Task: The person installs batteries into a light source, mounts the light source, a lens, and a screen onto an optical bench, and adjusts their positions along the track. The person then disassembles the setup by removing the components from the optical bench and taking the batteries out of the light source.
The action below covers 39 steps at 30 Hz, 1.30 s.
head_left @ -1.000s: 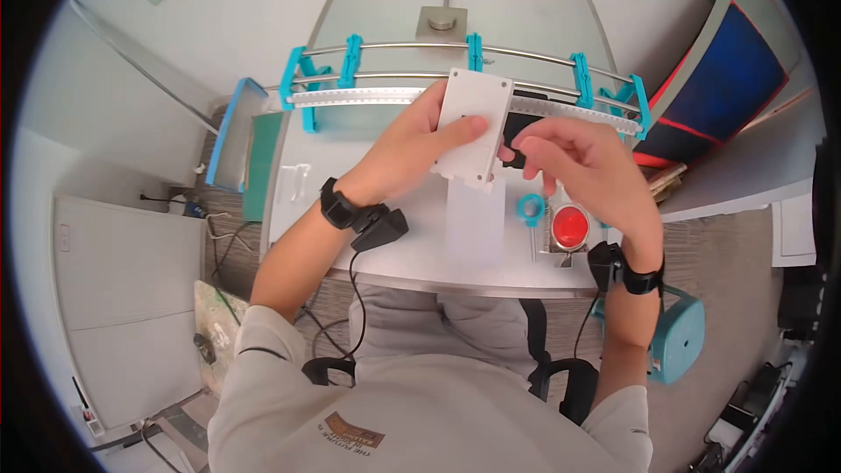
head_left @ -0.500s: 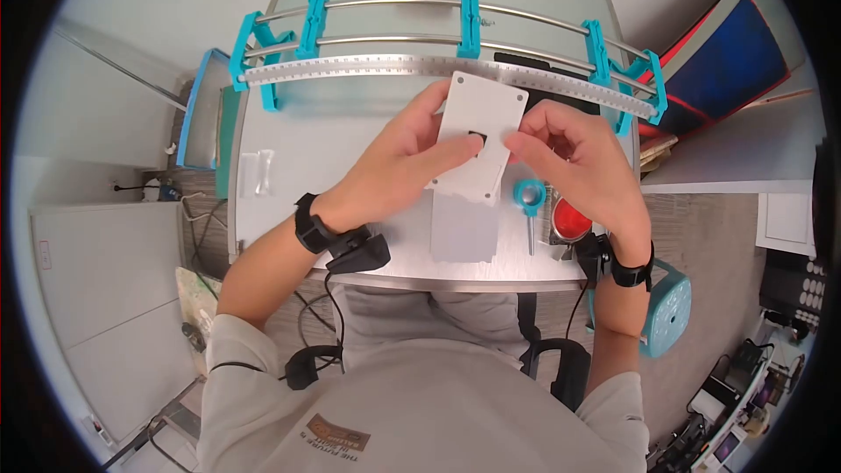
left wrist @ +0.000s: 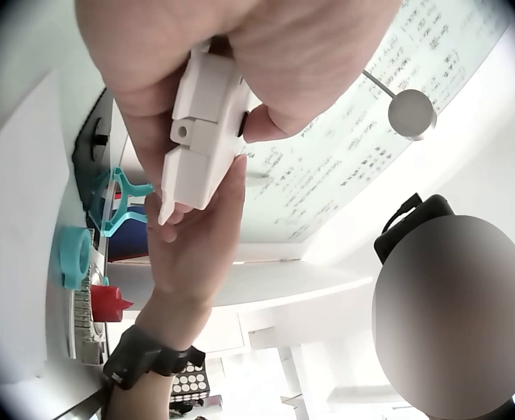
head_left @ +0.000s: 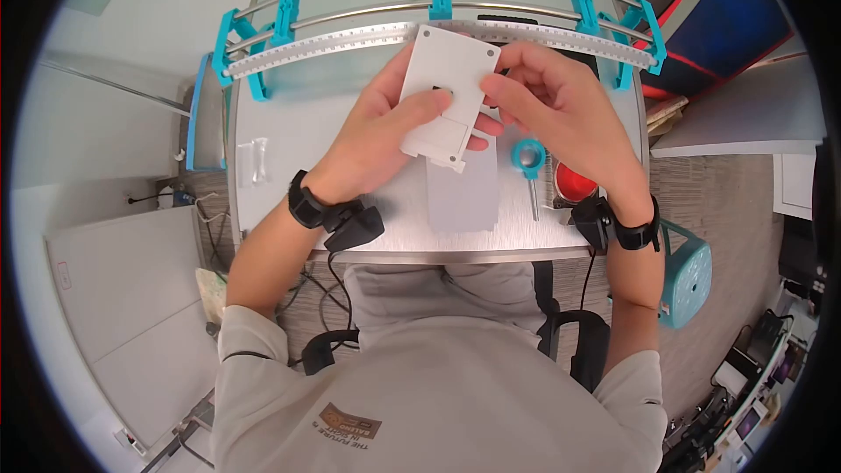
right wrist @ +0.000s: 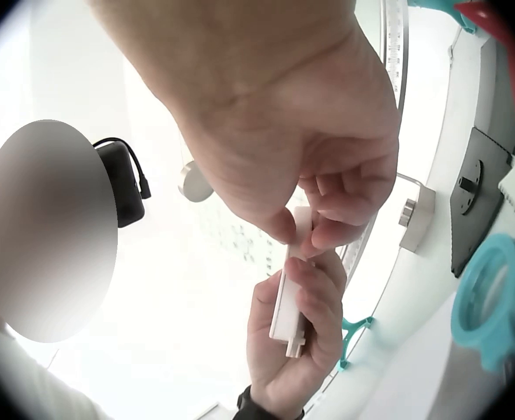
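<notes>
A flat white rectangular case [head_left: 448, 92] with corner holes and a small dark opening is held above the table in the head view. My left hand [head_left: 372, 127] grips it from the left, thumb on its face by the opening, other fingers behind. My right hand [head_left: 565, 109] pinches its right edge between thumb and fingers. The left wrist view shows the case [left wrist: 207, 131] edge-on, its thickness and a small round hole visible. In the right wrist view both hands touch the case [right wrist: 288, 302], the right hand [right wrist: 284, 131] at its upper end.
Beneath the hands lies a pale sheet [head_left: 462, 197] on the table. To its right are a teal ring-headed tool [head_left: 528, 158] and a red round object [head_left: 574, 182]. A ruler rail [head_left: 324, 51] with teal brackets spans behind; a clear packet [head_left: 254, 162] lies left.
My right hand has come in from beside the case to its right edge. The case is tilted further clockwise than a second ago. The head view has shifted, with the rail now higher in the picture.
</notes>
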Available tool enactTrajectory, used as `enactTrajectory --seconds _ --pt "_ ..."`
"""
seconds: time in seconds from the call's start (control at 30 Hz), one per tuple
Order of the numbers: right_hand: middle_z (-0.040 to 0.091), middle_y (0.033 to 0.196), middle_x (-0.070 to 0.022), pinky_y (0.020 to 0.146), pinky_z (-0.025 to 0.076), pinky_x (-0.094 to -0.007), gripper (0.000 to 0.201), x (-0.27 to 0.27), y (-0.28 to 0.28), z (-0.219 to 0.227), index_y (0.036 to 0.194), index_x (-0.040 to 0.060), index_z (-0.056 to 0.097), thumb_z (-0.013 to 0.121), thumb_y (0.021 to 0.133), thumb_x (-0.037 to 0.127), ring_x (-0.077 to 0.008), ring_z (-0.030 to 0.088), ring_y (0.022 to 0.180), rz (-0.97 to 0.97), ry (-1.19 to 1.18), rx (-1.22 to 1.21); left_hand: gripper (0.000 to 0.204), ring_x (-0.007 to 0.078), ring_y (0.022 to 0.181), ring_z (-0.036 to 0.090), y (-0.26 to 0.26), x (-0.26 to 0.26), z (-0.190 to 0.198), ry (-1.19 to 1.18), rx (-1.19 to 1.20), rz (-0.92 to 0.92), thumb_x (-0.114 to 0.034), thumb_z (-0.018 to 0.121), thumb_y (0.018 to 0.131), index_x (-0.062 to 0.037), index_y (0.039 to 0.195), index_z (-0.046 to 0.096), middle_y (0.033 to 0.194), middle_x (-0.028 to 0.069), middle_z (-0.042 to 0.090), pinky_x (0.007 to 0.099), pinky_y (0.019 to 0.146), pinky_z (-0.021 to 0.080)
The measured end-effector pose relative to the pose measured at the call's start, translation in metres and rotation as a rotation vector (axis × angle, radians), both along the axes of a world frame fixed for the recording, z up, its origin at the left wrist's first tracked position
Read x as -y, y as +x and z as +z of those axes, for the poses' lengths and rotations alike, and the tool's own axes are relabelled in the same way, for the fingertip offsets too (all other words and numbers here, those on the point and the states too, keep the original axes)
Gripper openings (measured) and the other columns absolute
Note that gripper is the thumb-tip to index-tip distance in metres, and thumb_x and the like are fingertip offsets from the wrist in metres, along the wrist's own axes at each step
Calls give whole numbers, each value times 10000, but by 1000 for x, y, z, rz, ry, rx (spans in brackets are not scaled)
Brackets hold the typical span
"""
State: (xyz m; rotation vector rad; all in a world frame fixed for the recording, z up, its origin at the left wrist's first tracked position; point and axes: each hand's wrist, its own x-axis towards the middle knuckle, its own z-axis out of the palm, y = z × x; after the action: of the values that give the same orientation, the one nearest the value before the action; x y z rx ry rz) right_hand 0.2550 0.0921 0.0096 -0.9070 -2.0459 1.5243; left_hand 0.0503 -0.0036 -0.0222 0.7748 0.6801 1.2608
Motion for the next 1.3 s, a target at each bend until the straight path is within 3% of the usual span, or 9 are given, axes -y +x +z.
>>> enactTrajectory --seconds 0.63,1.3 --pt "629 697 -3 585 427 -237 276 0 -2 -6 1074 15 679 714 973 269 -60 534 631 2 75 -22 531 278 1030 729 -3 0 -5 66 -163 20 -170 564 1035 -41 1512 370 1301 158 635 412 879 631" --pt "628 706 -12 586 410 -241 274 1 -4 -6 1065 21 679 716 969 275 -62 546 650 -25 34 -9 530 264 1031 728 -2 0 -5 47 -148 30 -150 566 1032 -39 1512 371 1306 150 630 414 891 630"
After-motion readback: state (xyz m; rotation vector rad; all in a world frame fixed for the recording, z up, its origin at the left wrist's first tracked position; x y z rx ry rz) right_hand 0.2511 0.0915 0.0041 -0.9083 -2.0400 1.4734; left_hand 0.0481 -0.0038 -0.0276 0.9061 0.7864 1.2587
